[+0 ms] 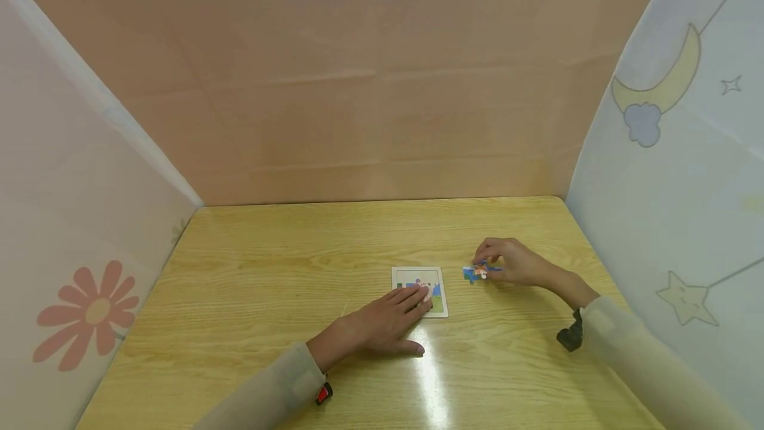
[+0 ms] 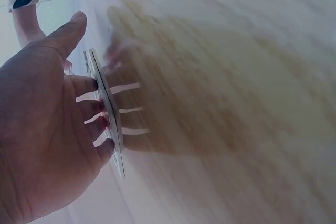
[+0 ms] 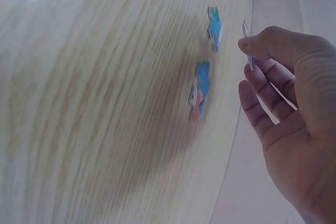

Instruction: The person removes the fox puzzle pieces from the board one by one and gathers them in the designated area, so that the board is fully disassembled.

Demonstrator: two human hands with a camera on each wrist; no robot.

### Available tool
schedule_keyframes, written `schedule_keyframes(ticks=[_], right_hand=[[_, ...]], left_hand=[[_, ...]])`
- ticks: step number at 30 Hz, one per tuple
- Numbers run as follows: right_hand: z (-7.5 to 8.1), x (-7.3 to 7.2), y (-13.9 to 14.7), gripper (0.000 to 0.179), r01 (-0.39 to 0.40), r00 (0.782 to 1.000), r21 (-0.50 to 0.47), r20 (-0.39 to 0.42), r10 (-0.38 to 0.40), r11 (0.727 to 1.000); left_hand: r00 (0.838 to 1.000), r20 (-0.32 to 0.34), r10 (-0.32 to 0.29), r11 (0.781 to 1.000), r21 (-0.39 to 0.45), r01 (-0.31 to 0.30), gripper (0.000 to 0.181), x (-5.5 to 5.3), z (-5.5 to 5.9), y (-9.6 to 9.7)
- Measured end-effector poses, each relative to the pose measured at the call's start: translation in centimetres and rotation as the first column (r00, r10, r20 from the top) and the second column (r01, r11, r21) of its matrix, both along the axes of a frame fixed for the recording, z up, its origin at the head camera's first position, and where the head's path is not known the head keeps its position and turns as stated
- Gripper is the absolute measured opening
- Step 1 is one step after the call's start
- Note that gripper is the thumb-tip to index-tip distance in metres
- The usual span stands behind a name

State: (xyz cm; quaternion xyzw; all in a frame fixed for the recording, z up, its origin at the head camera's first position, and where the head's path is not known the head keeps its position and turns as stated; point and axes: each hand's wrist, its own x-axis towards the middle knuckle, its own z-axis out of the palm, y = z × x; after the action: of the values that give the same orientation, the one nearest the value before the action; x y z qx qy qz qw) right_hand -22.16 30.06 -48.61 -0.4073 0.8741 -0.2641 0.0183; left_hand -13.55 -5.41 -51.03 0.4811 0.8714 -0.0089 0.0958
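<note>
A small square puzzle board with a pale frame lies on the table, its lower part filled with coloured picture. My left hand rests on it with fingers straight and thumb spread aside; the fingers cover part of the picture. In the left wrist view, the fingertips reach over the board's edge. To the right of the board, my right hand pinches a thin puzzle piece between thumb and fingers, seen edge-on. Two loose puzzle pieces, one blue and green, the other blue with orange, lie below that hand.
The wood-grain table meets a plain peach-coloured curtain at its far edge. Pale printed curtains stand along the left side and the right side. Light glares off the tabletop near the left thumb.
</note>
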Motion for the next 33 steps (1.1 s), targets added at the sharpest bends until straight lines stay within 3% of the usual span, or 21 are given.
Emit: schedule_keyframes(ticks=[8, 17, 23, 33], right_hand=[[0.0, 0.2, 1.8, 0.023, 0.06, 0.997, 0.022, 0.04, -0.061, 0.998], [-0.6, 0.7, 4.0, 0.032, 0.08, 0.996, 0.024, -0.049, -0.078, 0.997], [-0.5, 0.9, 5.1, 0.03, 0.122, 0.992, 0.062, -0.029, -0.12, 0.991], [-1.0, 0.9, 6.3, 0.033, 0.109, 0.993, 0.038, -0.038, -0.108, 0.993]], left_hand=[[1.0, 0.011, 0.003, 1.0, 0.008, -0.003, 0.088, -0.1, 0.0, 0.0], [1.0, 0.016, 0.007, 1.0, 0.008, -0.007, 0.088, -0.2, -0.2, 0.1], [1.0, 0.026, 0.013, 1.0, 0.006, -0.014, 0.088, -0.3, -0.2, 0.1], [1.0, 0.018, 0.007, 1.0, 0.007, -0.007, 0.088, -0.2, 0.0, 0.1]])
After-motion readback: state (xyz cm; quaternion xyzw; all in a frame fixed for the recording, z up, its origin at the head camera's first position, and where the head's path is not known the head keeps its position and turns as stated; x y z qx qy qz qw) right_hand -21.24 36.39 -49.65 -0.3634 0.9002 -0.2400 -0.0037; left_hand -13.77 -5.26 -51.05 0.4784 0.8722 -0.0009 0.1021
